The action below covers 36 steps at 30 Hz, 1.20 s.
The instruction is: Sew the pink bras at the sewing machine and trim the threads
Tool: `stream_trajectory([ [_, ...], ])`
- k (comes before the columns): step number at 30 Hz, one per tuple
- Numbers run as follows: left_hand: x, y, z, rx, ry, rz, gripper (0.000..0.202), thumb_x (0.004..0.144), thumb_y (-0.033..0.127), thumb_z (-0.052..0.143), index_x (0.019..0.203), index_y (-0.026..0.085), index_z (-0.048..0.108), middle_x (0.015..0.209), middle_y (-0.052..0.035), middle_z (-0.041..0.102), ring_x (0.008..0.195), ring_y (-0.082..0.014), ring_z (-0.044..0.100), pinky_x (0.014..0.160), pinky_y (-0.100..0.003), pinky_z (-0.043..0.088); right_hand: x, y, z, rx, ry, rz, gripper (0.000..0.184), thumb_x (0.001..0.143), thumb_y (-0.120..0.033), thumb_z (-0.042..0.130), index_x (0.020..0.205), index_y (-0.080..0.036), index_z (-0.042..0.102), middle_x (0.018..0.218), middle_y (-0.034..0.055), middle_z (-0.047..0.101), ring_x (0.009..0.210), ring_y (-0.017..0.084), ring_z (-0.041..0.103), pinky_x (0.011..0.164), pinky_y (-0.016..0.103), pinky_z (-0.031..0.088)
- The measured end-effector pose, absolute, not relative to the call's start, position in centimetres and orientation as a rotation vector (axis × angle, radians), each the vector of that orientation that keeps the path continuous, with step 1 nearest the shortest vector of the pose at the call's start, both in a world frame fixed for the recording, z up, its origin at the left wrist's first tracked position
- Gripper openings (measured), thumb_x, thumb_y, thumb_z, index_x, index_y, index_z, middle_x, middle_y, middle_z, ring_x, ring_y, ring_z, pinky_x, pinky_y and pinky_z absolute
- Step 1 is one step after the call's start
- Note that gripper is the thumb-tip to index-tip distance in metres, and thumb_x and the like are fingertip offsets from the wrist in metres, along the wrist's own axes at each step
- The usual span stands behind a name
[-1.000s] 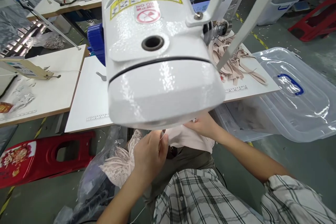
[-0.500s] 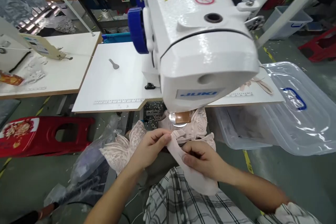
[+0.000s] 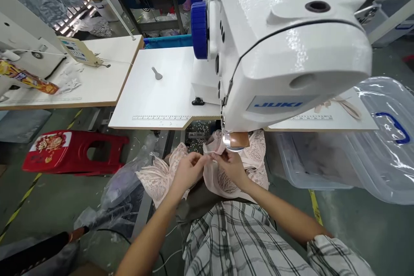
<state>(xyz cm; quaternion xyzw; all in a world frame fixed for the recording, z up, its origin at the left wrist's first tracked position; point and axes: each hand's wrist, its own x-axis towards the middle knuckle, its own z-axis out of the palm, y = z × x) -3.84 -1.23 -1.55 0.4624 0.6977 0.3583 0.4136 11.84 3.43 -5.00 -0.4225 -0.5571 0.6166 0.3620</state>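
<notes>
I hold the pink lace garment (image 3: 154, 179) pinched in both hands, with the fingertips of my left hand (image 3: 188, 170) and right hand (image 3: 231, 166) nearly touching. Half a second ago the right hand sat lower, nearer my lap. The lace spreads below and beside the grip, just under the Juki sewing machine (image 3: 291, 51).

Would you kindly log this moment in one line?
left hand: pinches lace garment; right hand: pinches it too; spot: under sewing machine
</notes>
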Motion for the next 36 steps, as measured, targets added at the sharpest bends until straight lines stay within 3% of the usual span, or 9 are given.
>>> stream_trajectory([
  [5,-1.6,-1.2,-3.5,1.063,1.608,0.937,0.042,0.092,0.051,0.044,0.087,0.016,0.067,0.079,-0.0057,0.072,0.075,-0.0188,0.067,0.069,-0.029,0.054,13.8,2.9,-6.1,-0.851,-2.086,0.950,0.017,0.090,-0.026,0.053,0.077,-0.021,0.063,0.088,0.0074,0.069,0.081,0.022,0.063,0.071,0.035,0.052],
  [9,-1.4,-1.4,-2.3,1.080,1.665,0.990,0.035,0.091,0.048,0.051,0.093,0.018,0.068,0.087,-0.0048,0.073,0.082,-0.0195,0.065,0.073,-0.028,0.050,15.2,3.2,-5.7,-0.919,-2.072,0.913,0.015,0.092,-0.031,0.056,0.093,-0.022,0.068,0.078,0.0040,0.067,0.069,0.018,0.062,0.062,0.031,0.052],
  [12,-1.1,-1.6,-1.3,1.151,1.616,0.959,0.034,0.091,0.046,0.051,0.098,0.019,0.071,0.088,-0.0043,0.075,0.081,-0.0197,0.066,0.070,-0.027,0.050,15.7,3.8,-5.3,-1.022,-2.065,0.945,0.029,0.093,-0.035,0.056,0.116,-0.022,0.068,0.082,0.0041,0.070,0.065,0.017,0.061,0.060,0.030,0.053],
  [14,-0.8,-1.6,-0.9,1.180,1.604,0.956,0.034,0.091,0.045,0.050,0.099,0.019,0.071,0.090,-0.0047,0.075,0.082,-0.0198,0.067,0.071,-0.027,0.050,15.7,4.1,-5.2,-1.060,-2.057,0.966,0.030,0.093,-0.035,0.056,0.117,-0.023,0.070,0.083,0.0044,0.071,0.067,0.017,0.063,0.062,0.030,0.054],
  [23,0.8,-0.7,-1.6,1.202,1.644,0.901,0.035,0.091,0.048,0.047,0.081,0.019,0.065,0.073,-0.0021,0.067,0.072,-0.0173,0.062,0.066,-0.026,0.048,16.1,3.3,-5.6,-0.935,-2.073,0.630,0.025,0.097,-0.028,0.053,0.091,-0.022,0.076,0.088,0.0062,0.075,0.080,0.019,0.069,0.072,0.030,0.057],
  [27,0.6,-0.2,-1.9,1.242,1.707,0.900,0.041,0.088,0.054,0.050,0.066,0.020,0.057,0.060,0.0011,0.058,0.061,-0.0157,0.055,0.058,-0.025,0.044,18.9,5.9,-5.7,-0.791,-2.357,0.464,0.023,0.096,-0.026,0.052,0.099,-0.025,0.075,0.093,0.0030,0.076,0.088,0.018,0.069,0.076,0.028,0.056],
  [29,0.2,0.0,-1.9,1.267,1.704,0.889,0.042,0.087,0.055,0.048,0.064,0.021,0.055,0.059,0.0005,0.059,0.059,-0.0165,0.056,0.056,-0.026,0.044,21.6,9.6,-4.7,-0.998,-2.407,0.353,0.029,0.096,-0.023,0.048,0.112,-0.022,0.071,0.106,0.0060,0.074,0.098,0.020,0.068,0.083,0.031,0.056],
  [32,0.0,0.1,-1.6,1.401,1.679,0.827,0.041,0.086,0.055,0.047,0.064,0.022,0.058,0.058,-0.0010,0.061,0.057,-0.0184,0.058,0.055,-0.028,0.044,26.3,16.6,-1.7,-1.790,-2.355,0.108,0.047,0.094,-0.007,0.036,0.135,-0.015,0.056,0.134,0.0142,0.062,0.124,0.023,0.056,0.103,0.038,0.046],
  [36,0.3,0.0,-0.8,1.440,1.620,0.767,0.040,0.088,0.053,0.044,0.072,0.021,0.064,0.065,-0.0041,0.068,0.063,-0.0210,0.063,0.058,-0.029,0.046,29.9,23.0,1.8,-1.925,-2.443,0.152,0.036,0.091,-0.011,0.049,0.124,-0.007,0.062,0.119,0.0221,0.067,0.111,0.031,0.062,0.092,0.038,0.049],
])
